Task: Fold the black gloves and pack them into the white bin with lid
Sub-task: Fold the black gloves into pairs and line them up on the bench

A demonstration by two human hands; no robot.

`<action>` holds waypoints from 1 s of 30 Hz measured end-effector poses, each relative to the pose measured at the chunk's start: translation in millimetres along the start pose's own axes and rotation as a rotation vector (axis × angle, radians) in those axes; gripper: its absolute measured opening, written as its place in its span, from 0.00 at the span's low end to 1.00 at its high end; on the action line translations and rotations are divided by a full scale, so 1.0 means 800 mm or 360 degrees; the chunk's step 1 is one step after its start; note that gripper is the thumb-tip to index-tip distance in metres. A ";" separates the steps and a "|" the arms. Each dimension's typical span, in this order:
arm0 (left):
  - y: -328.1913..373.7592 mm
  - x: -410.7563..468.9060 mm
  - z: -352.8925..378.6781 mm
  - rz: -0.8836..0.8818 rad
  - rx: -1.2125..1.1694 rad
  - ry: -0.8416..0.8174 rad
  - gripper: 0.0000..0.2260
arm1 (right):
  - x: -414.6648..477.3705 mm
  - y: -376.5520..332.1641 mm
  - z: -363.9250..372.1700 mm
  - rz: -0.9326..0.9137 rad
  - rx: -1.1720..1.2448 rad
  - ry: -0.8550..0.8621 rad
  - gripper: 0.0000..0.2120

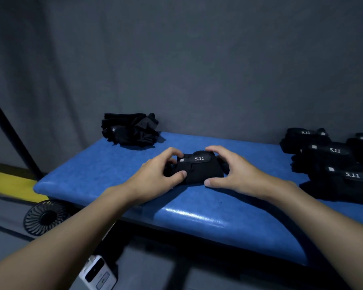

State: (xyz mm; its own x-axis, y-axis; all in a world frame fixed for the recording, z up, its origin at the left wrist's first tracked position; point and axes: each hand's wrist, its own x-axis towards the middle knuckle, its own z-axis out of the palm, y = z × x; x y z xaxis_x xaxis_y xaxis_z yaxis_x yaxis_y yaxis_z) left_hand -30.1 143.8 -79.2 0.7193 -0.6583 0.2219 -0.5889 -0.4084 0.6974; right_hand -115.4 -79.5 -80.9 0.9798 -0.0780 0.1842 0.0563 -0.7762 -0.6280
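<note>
A folded black glove bundle (197, 169) with a white "5.11" label lies in the middle of the blue padded bench (117, 164). My left hand (157, 176) grips its left end, thumb below and fingers over the top. My right hand (231, 170) clasps its right end in the same way. A loose heap of unfolded black gloves (130, 129) rests at the bench's back left. Several folded glove bundles (333, 162) with "5.11" labels are stacked at the right. No white bin is in view.
A grey fabric wall stands right behind the bench. Below the bench's left end sit a small black fan (44, 217) and a white device (99, 273) on the floor. A yellow floor stripe (11, 183) and a black slanted pole (13, 130) are at the left.
</note>
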 end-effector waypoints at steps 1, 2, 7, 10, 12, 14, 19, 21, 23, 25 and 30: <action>0.000 -0.001 -0.001 0.0007 -0.0021 -0.0029 0.16 | -0.005 -0.004 -0.004 -0.0006 -0.0028 -0.0010 0.40; 0.001 -0.002 -0.002 0.0015 -0.0018 -0.0055 0.19 | -0.012 -0.008 -0.008 -0.0013 -0.0067 -0.0021 0.39; 0.018 -0.009 0.002 0.0125 0.0127 -0.0197 0.24 | -0.058 -0.028 -0.031 -0.0015 -0.0429 -0.0033 0.34; 0.038 -0.011 0.013 0.0219 0.0211 -0.0275 0.25 | -0.091 -0.032 -0.048 0.0031 -0.0602 -0.0078 0.32; 0.056 -0.012 0.024 0.0283 0.0236 -0.0338 0.25 | -0.115 -0.028 -0.061 0.0109 -0.0635 -0.0094 0.32; 0.076 -0.012 0.038 0.0345 0.0262 -0.0396 0.26 | -0.139 -0.021 -0.075 0.0191 -0.0673 -0.0101 0.34; 0.120 -0.004 0.084 0.0495 0.0263 -0.0508 0.25 | -0.194 0.005 -0.108 0.0400 -0.0704 -0.0079 0.37; 0.138 0.001 0.105 0.0573 0.0272 -0.0539 0.25 | -0.216 0.017 -0.124 0.0488 -0.0680 -0.0073 0.37; 0.156 0.005 0.126 0.0657 0.0289 -0.0570 0.24 | -0.239 0.028 -0.139 0.0586 -0.0662 -0.0072 0.39; 0.171 0.008 0.143 0.0736 0.0349 -0.0593 0.25 | -0.260 0.040 -0.153 0.0658 -0.0688 -0.0039 0.40; 0.196 0.015 0.179 0.0910 0.0476 -0.0566 0.28 | -0.289 0.052 -0.178 0.0669 -0.0957 0.0081 0.41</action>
State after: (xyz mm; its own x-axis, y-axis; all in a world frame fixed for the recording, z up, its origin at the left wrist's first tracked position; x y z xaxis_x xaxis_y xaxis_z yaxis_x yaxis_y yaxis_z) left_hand -166.8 -18.6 -64.8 0.1364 -0.9647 0.2253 -0.9481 -0.0612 0.3120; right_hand -366.7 -182.6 -41.8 0.8846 -0.4621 0.0632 -0.4515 -0.8824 -0.1325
